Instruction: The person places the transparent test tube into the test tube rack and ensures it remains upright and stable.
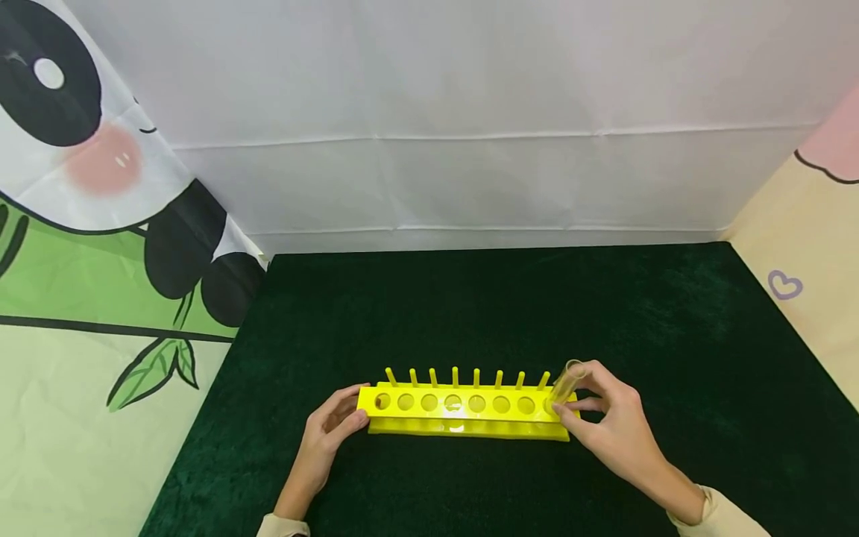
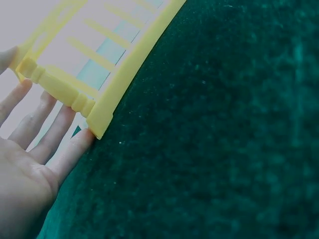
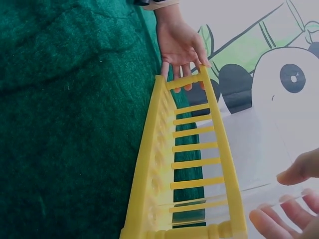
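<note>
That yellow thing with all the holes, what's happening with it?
It's a yellow test tube rack on a dark green cloth. The person's left hand rests straight fingers against its left end. The right hand pinches a clear test tube, tilted, its lower end at the rightmost hole.

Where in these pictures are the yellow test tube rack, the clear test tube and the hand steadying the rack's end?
yellow test tube rack (image 1: 463,403), head view, top plate with the holes.
clear test tube (image 1: 567,382), head view, upper body of the tube.
left hand (image 1: 326,431), head view, back of the hand.
</note>
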The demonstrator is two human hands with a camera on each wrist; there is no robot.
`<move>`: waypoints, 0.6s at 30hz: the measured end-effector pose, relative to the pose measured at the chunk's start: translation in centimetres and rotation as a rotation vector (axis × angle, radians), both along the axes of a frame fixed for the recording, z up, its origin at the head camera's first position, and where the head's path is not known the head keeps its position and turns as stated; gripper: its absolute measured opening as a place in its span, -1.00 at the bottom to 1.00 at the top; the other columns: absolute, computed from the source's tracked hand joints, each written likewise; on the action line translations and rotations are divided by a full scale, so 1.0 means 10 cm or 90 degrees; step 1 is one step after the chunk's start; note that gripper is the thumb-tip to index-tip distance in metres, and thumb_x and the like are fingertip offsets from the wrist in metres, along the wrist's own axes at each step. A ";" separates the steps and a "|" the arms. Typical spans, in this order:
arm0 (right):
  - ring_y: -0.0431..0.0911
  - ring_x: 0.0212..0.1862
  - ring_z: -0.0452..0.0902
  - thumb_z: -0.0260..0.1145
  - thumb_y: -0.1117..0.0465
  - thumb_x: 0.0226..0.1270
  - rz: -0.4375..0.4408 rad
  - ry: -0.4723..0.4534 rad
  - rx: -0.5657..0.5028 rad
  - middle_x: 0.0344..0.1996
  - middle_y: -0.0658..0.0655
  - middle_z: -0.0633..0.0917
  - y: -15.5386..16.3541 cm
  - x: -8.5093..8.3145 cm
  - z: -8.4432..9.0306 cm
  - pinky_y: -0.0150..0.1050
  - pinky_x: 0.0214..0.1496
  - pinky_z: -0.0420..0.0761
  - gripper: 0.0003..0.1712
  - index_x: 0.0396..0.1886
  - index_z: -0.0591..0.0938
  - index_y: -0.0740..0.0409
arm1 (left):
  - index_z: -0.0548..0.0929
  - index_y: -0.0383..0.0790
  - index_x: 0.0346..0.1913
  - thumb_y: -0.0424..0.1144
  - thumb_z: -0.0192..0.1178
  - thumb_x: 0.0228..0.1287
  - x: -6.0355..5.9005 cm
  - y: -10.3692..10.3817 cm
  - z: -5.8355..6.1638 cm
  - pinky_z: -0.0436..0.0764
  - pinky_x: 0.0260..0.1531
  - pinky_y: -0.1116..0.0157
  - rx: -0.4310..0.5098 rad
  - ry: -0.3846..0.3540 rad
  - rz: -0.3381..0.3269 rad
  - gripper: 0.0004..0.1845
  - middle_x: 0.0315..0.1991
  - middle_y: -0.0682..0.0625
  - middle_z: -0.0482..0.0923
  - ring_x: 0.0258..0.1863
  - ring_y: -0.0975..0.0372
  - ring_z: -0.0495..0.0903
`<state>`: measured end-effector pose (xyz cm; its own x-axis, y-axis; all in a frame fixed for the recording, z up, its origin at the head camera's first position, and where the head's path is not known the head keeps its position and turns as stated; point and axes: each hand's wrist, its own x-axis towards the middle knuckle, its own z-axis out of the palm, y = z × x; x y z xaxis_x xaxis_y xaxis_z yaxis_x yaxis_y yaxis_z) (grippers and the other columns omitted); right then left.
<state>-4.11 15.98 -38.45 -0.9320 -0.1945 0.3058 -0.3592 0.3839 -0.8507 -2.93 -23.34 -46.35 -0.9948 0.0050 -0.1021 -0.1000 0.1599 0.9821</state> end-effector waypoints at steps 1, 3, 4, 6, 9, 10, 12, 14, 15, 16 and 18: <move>-0.23 -0.15 0.58 0.43 0.55 -0.06 0.000 -0.002 0.001 -0.16 0.02 0.56 0.00 0.00 0.00 -0.31 -0.31 0.66 -0.51 -0.15 0.49 0.12 | 0.47 -0.22 0.20 -0.21 0.16 0.32 0.00 0.00 0.00 0.56 -0.07 0.29 -0.003 0.000 -0.001 -0.58 0.07 -0.09 0.53 0.00 0.07 0.54; -0.23 -0.15 0.58 0.44 0.54 -0.06 0.001 -0.006 0.002 -0.15 0.00 0.57 0.00 -0.01 -0.01 -0.30 -0.31 0.66 -0.51 -0.16 0.50 0.10 | 0.48 -0.22 0.19 -0.21 0.16 0.32 -0.01 -0.01 0.00 0.57 -0.08 0.28 -0.002 -0.004 0.000 -0.59 0.06 -0.10 0.53 -0.02 0.07 0.55; -0.23 -0.15 0.59 0.44 0.53 -0.05 0.002 -0.007 0.003 -0.15 -0.01 0.56 0.00 -0.01 -0.01 -0.30 -0.31 0.66 -0.51 -0.15 0.50 0.09 | 0.48 -0.23 0.19 -0.21 0.16 0.31 -0.02 -0.01 0.00 0.57 -0.08 0.28 0.001 -0.005 0.000 -0.59 0.06 -0.10 0.53 -0.03 0.07 0.55; -0.22 -0.15 0.58 0.44 0.52 -0.05 0.002 -0.011 0.007 -0.14 -0.02 0.56 0.01 -0.02 -0.01 -0.30 -0.30 0.66 -0.51 -0.15 0.50 0.08 | 0.48 -0.25 0.18 -0.22 0.16 0.31 -0.03 -0.02 0.00 0.58 -0.08 0.27 0.008 -0.007 -0.003 -0.59 0.05 -0.12 0.54 -0.04 0.07 0.56; -0.22 -0.14 0.58 0.44 0.52 -0.04 0.004 -0.017 0.013 -0.12 -0.01 0.56 0.01 -0.03 -0.02 -0.30 -0.29 0.66 -0.52 -0.15 0.50 0.07 | 0.48 -0.25 0.17 -0.23 0.16 0.31 -0.04 -0.03 0.00 0.59 -0.09 0.25 0.018 -0.006 -0.011 -0.60 0.04 -0.13 0.54 -0.05 0.06 0.57; -0.21 -0.14 0.58 0.44 0.52 -0.04 0.004 -0.019 0.015 -0.12 -0.01 0.56 0.01 -0.04 -0.02 -0.30 -0.29 0.66 -0.52 -0.16 0.50 0.07 | 0.48 -0.25 0.17 -0.23 0.17 0.31 -0.05 -0.04 0.00 0.59 -0.09 0.25 0.018 -0.005 -0.014 -0.61 0.04 -0.14 0.54 -0.05 0.06 0.57; -0.21 -0.14 0.58 0.43 0.52 -0.03 0.005 -0.023 0.015 -0.11 0.01 0.56 0.01 -0.04 -0.02 -0.30 -0.29 0.66 -0.53 -0.16 0.50 0.07 | 0.48 -0.26 0.16 -0.23 0.17 0.31 -0.05 -0.04 0.01 0.59 -0.09 0.24 0.018 -0.002 -0.022 -0.61 0.03 -0.15 0.54 -0.05 0.05 0.57; -0.20 -0.14 0.58 0.43 0.52 -0.03 0.007 -0.026 0.015 -0.10 0.03 0.56 0.02 -0.05 -0.02 -0.30 -0.28 0.66 -0.53 -0.16 0.50 0.07 | 0.47 -0.27 0.15 -0.23 0.16 0.31 -0.06 -0.04 0.02 0.58 -0.08 0.25 0.014 -0.001 -0.029 -0.62 0.03 -0.17 0.53 -0.05 0.04 0.56; -0.20 -0.14 0.58 0.43 0.51 -0.02 0.008 -0.028 0.015 -0.09 0.03 0.56 0.02 -0.05 -0.02 -0.30 -0.28 0.66 -0.53 -0.15 0.50 0.07 | 0.47 -0.28 0.15 -0.23 0.17 0.31 -0.06 -0.04 0.02 0.58 -0.08 0.25 0.014 -0.003 -0.030 -0.62 0.03 -0.17 0.53 -0.06 0.04 0.56; -0.20 -0.14 0.58 0.43 0.51 -0.02 0.009 -0.030 0.014 -0.09 0.04 0.56 0.02 -0.05 -0.02 -0.30 -0.28 0.66 -0.53 -0.15 0.50 0.07 | 0.47 -0.30 0.15 -0.23 0.17 0.31 -0.06 -0.05 0.03 0.58 -0.08 0.25 0.013 -0.004 -0.033 -0.61 0.03 -0.18 0.53 -0.06 0.04 0.56; -0.19 -0.13 0.59 0.43 0.49 0.00 0.012 -0.033 0.013 -0.07 0.05 0.56 0.02 -0.05 -0.02 -0.30 -0.28 0.66 -0.54 -0.14 0.50 0.07 | 0.45 -0.32 0.16 -0.23 0.16 0.32 -0.06 -0.05 0.03 0.57 -0.07 0.26 0.008 -0.005 -0.036 -0.60 0.03 -0.19 0.52 -0.05 0.03 0.55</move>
<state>-4.57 16.16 -38.70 -0.9426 -0.2174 0.2536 -0.3225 0.3946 -0.8604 -3.55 -23.83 -46.02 -0.9920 0.0628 -0.1093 -0.0987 0.1530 0.9833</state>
